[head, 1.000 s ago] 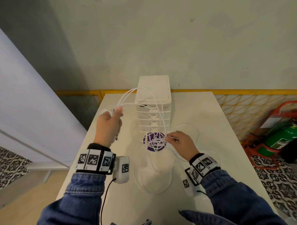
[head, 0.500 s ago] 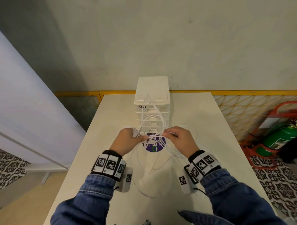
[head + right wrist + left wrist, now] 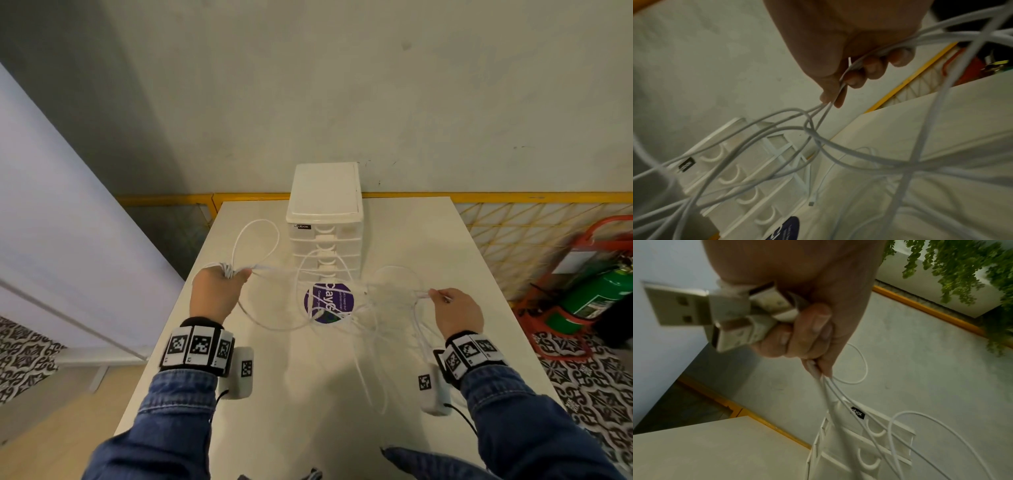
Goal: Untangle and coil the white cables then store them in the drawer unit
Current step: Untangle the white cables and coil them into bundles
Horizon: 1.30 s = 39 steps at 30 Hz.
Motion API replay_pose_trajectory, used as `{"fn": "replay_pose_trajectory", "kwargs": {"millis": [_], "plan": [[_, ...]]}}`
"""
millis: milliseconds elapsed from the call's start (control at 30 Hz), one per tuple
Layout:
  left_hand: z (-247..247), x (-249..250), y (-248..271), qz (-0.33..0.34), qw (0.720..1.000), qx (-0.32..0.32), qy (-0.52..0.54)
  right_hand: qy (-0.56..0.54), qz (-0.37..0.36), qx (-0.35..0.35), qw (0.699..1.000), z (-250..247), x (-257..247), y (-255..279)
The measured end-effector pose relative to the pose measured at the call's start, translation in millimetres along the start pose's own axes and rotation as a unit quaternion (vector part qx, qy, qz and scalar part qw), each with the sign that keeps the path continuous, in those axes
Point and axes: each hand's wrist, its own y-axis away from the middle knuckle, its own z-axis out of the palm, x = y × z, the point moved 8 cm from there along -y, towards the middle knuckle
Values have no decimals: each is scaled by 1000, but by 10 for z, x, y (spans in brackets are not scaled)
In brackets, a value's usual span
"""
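Observation:
Tangled white cables [image 3: 346, 310] stretch between my two hands above the white table [image 3: 411, 240]. My left hand [image 3: 219, 291] grips a bundle of strands and their USB plugs [image 3: 701, 308]; a loop [image 3: 255, 240] rises beyond it. My right hand [image 3: 452, 308] pinches several strands [image 3: 830, 105] between thumb and fingers, with more cable running under its palm. The white drawer unit [image 3: 325, 219] stands upright at the table's back centre, all drawers pushed in. A small connector [image 3: 811, 203] hangs loose in front of the unit.
A round purple sticker [image 3: 329, 303] lies on the table before the drawer unit. A yellow mesh fence [image 3: 513, 233] borders the table's far and right sides. A green fire extinguisher [image 3: 596, 294] in a red stand sits on the floor at right.
My hands have drawn apart, left hand out to the left and right hand out to the right, pulling the cables taut between them. One second ago the left hand was raised high.

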Motion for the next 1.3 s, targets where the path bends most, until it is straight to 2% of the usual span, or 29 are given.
{"fn": "replay_pose_trajectory", "kwargs": {"millis": [100, 167, 233, 300, 333, 367, 433, 467, 533, 633, 733, 833, 900, 967, 1100, 1167, 1233, 1300], "plan": [[38, 84, 37, 35, 999, -4, -17, 42, 35, 36, 998, -86, 94, 4], [108, 218, 92, 60, 997, -34, -16, 65, 4, 63, 996, -97, 3, 33], [186, 373, 165, 75, 995, -71, 1, 21, -105, 109, 988, -120, -273, 120], [265, 512, 222, 91, 990, -98, 40, -71, -245, 119, 959, -173, -694, 342], [305, 579, 253, 98, 987, -111, 61, -113, -302, 93, 942, -173, -913, 486], [346, 635, 287, 102, 983, -126, 82, -154, -337, 37, 928, -136, -1111, 622], [403, 725, 352, 98, 974, -156, 133, -229, -321, -131, 910, 49, -1387, 856], [412, 754, 375, 91, 968, -167, 163, -232, -305, -200, 902, 188, -1451, 944], [407, 771, 389, 74, 959, -173, 210, -158, -311, -258, 901, 439, -1463, 1054], [401, 736, 393, 74, 963, -169, 196, -41, -322, -271, 906, 722, -1326, 1094], [389, 673, 340, 88, 974, -146, 149, 15, -325, -236, 916, 784, -1194, 994], [284, 588, 228, 109, 986, -91, 84, 58, -283, -187, 939, 709, -976, 712], [194, 561, 178, 115, 990, -62, 58, 28, -252, -159, 954, 593, -860, 538], [153, 593, 185, 120, 990, -56, 49, -61, -249, -150, 955, 445, -890, 499], [271, 801, 287, 175, 981, -81, 23, -291, -266, -100, 914, -3, -1256, 627], [356, 873, 321, 194, 975, -105, 15, -364, -271, -89, 887, -191, -1440, 678], [410, 927, 361, 194, 971, -137, 27, -327, -311, -129, 883, -222, -1641, 764], [423, 1003, 407, 192, 967, -159, 57, -252, -348, -198, 881, -95, -1805, 882]]}}
